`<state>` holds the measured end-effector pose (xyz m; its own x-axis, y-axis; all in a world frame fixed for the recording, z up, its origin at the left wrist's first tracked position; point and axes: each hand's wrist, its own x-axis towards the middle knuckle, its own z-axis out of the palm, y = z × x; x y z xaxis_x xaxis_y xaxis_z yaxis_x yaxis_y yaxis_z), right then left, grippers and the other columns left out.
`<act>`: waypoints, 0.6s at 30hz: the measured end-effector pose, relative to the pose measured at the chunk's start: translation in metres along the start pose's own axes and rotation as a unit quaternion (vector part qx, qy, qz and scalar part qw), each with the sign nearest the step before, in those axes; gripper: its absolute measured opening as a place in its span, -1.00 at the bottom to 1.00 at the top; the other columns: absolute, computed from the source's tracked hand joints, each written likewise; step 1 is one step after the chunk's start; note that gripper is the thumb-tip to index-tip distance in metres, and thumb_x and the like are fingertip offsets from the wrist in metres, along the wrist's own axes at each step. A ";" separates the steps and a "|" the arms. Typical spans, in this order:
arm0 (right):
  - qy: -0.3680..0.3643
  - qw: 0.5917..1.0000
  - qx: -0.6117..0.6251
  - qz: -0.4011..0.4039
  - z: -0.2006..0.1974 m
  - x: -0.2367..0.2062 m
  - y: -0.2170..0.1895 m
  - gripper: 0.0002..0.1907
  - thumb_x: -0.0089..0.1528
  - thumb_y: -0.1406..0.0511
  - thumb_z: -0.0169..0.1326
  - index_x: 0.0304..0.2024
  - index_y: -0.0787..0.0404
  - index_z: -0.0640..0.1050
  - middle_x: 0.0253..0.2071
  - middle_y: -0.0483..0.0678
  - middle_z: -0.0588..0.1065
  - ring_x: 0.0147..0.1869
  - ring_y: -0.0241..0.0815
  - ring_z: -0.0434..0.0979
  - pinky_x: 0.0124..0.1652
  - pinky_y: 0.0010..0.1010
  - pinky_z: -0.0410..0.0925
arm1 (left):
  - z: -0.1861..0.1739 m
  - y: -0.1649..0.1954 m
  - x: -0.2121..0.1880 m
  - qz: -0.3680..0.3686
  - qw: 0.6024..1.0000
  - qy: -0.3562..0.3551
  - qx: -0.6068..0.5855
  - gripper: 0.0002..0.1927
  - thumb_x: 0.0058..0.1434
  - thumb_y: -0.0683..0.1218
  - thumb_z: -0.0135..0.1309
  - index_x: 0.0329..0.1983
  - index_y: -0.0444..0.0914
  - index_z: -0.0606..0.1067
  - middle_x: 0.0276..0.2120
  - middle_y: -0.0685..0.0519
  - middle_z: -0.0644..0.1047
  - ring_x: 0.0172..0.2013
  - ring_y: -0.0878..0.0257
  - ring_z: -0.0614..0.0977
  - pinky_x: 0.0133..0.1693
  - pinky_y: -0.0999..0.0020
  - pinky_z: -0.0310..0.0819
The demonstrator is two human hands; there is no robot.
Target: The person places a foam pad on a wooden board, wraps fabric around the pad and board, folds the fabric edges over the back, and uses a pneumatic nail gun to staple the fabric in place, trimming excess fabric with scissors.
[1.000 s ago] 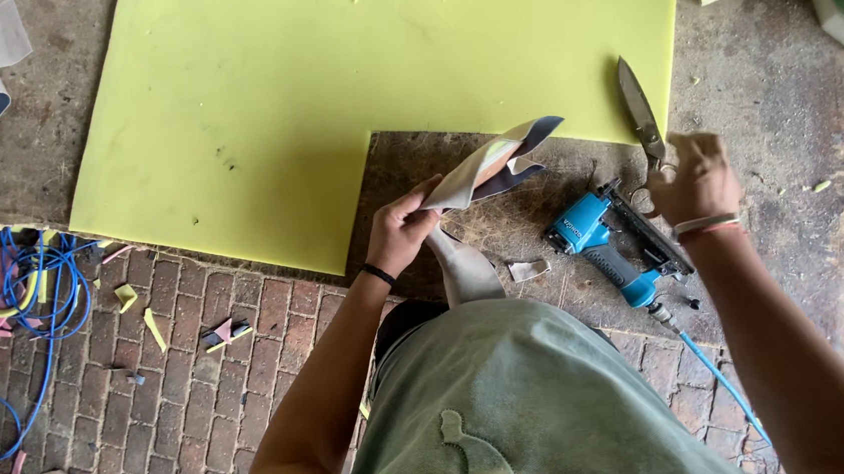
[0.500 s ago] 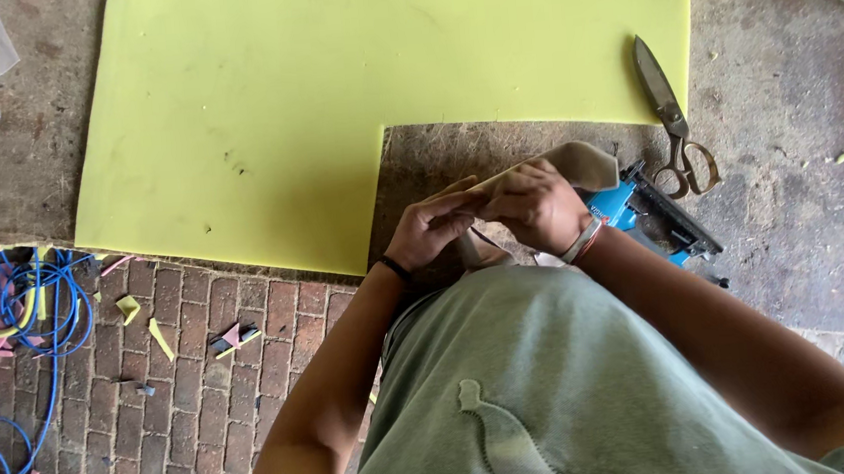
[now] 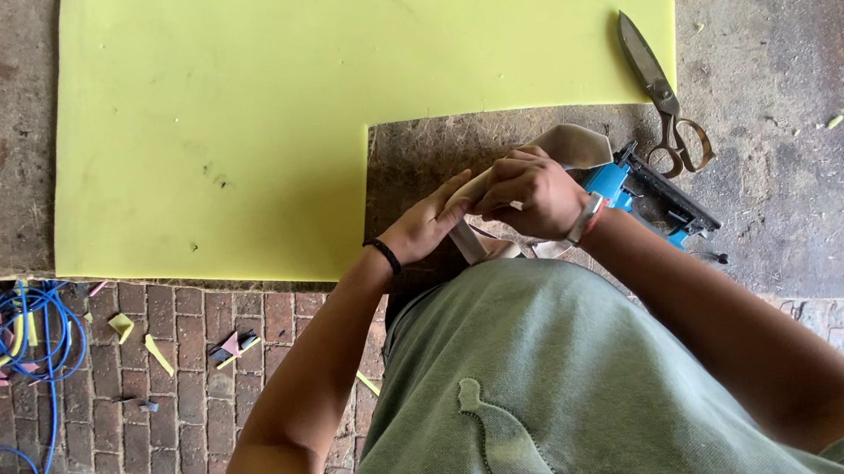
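A beige strip of sheet material [image 3: 565, 145] is gripped in front of the body, near the notch cut into the large yellow foam sheet [image 3: 263, 129]. The right hand [image 3: 531, 194] is closed over the strip from above, while the left hand [image 3: 428, 228] is pressed against its near-left side with fingers extended, supporting rather than clenched. A blue pneumatic stapler [image 3: 645, 194] lies just right of the hands, and metal shears [image 3: 660, 93] rest farther right on the concrete. A slip could be judged likely if the strip is bent without firm left-hand support; the stapler close by could be knocked.
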<state>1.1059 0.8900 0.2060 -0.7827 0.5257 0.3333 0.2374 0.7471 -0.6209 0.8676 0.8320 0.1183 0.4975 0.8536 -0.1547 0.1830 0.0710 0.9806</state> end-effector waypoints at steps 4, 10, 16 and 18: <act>0.192 0.949 0.162 0.193 0.012 -0.043 -0.021 -0.79 0.19 0.32 0.28 -0.13 0.18 0.58 -0.17 -0.04 0.51 -0.03 -0.16 0.49 -0.02 -0.25 0.39 | -0.001 0.007 -0.001 -0.063 0.998 -0.009 0.031 -0.29 0.46 0.16 -0.18 0.55 -0.25 0.03 0.38 -0.20 0.32 0.33 0.04 0.41 0.29 0.23 0.29; 0.208 0.613 0.529 0.549 0.056 -0.054 -0.024 -0.64 0.20 0.23 0.20 -0.01 0.20 0.47 -0.15 -0.09 0.59 -0.11 -0.25 0.60 -0.14 -0.38 0.50 | 0.003 0.014 -0.006 -0.050 0.998 -0.020 -0.017 -0.29 0.46 0.16 -0.18 0.55 -0.25 0.01 0.40 -0.20 0.30 0.31 0.03 0.44 0.29 0.23 0.30; 0.218 0.584 0.579 0.525 0.108 -0.056 -0.017 -0.66 0.26 0.21 0.21 -0.13 0.40 0.61 -0.22 0.06 0.61 -0.18 -0.22 0.64 -0.21 -0.39 0.51 | 0.004 0.004 -0.014 -0.021 0.999 -0.022 0.011 -0.28 0.48 0.18 -0.17 0.54 -0.31 0.05 0.45 -0.22 0.24 0.42 0.03 0.31 0.36 0.22 0.19; 0.148 0.690 0.437 0.558 0.120 -0.067 -0.007 -0.56 0.38 0.16 0.26 -0.21 0.52 0.67 -0.37 0.16 0.55 -0.35 -0.18 0.52 -0.38 -0.35 0.37 | 0.004 0.000 -0.016 -0.015 1.000 -0.025 0.008 -0.26 0.48 0.19 -0.17 0.54 -0.33 0.05 0.46 -0.23 0.22 0.44 0.02 0.28 0.38 0.22 0.17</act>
<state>1.0877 0.8007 0.1035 -0.2105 0.7314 -0.6486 0.0581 -0.6529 -0.7552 0.8627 0.8167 0.1202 0.5326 0.8248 -0.1897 0.2115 0.0874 0.9735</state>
